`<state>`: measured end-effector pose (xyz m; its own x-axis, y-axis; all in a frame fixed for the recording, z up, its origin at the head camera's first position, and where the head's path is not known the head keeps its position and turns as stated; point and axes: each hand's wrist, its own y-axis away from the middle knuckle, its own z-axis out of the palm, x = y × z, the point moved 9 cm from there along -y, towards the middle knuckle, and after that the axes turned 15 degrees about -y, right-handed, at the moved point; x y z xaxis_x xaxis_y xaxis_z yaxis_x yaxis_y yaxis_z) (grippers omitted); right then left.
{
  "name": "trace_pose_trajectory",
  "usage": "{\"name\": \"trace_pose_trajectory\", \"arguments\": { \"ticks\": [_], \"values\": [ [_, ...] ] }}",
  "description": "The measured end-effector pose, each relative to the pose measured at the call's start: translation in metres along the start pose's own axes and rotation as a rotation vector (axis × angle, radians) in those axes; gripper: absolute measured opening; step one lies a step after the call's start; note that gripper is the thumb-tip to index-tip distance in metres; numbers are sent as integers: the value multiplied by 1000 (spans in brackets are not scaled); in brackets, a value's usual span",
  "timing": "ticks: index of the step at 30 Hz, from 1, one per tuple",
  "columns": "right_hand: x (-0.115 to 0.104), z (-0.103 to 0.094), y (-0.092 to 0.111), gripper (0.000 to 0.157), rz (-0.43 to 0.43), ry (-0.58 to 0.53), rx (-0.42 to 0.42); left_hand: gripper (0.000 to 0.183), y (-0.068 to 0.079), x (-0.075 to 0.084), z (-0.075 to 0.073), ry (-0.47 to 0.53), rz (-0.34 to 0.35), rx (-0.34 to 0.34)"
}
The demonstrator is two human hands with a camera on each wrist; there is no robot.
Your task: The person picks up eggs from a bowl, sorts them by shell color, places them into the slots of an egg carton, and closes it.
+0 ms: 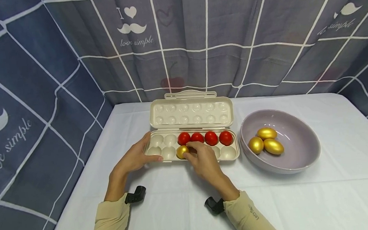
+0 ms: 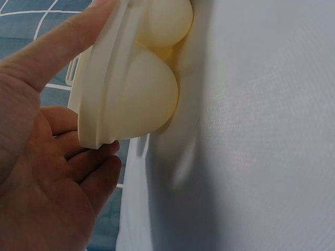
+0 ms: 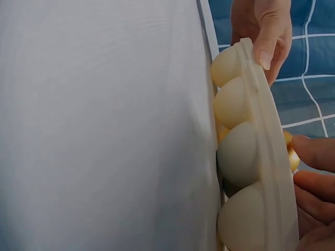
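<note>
A cream egg carton (image 1: 169,153) stands on the table with its lid (image 1: 190,111) tipped back. My left hand (image 1: 133,157) grips the carton's left end, thumb along the front edge and fingers round the side; in the left wrist view the thumb (image 2: 57,47) lies over the rim. With thumb and fingertips my right hand (image 1: 206,162) pinches a golden egg (image 1: 181,151) at a front-row cup. In the right wrist view that egg (image 3: 293,158) shows just past the carton's rim. Several red eggs (image 1: 211,138) sit in the back row, right of two bare cups.
A mauve bowl (image 1: 302,138) stands right of the carton, close to its right end, with three golden eggs (image 1: 274,147) inside. A white cloth (image 1: 165,216) covers the table. Checked dark curtains (image 1: 187,68) hang behind the table and at both sides.
</note>
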<state>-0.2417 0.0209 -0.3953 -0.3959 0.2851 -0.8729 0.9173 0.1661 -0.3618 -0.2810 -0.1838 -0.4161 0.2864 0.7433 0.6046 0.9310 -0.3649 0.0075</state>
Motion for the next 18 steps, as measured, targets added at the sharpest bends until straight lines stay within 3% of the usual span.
{"name": "trace_pose_trajectory", "arguments": {
  "ticks": [7, 18],
  "values": [
    [2, -8, -2, 33, 57, -121, 5, 111, -1, 0, 0, -17, -9, 0],
    [-7, -29, -7, 35, 67, -223, 18, 109, 0, 0, 0, -7, 0, 0]
  ]
}}
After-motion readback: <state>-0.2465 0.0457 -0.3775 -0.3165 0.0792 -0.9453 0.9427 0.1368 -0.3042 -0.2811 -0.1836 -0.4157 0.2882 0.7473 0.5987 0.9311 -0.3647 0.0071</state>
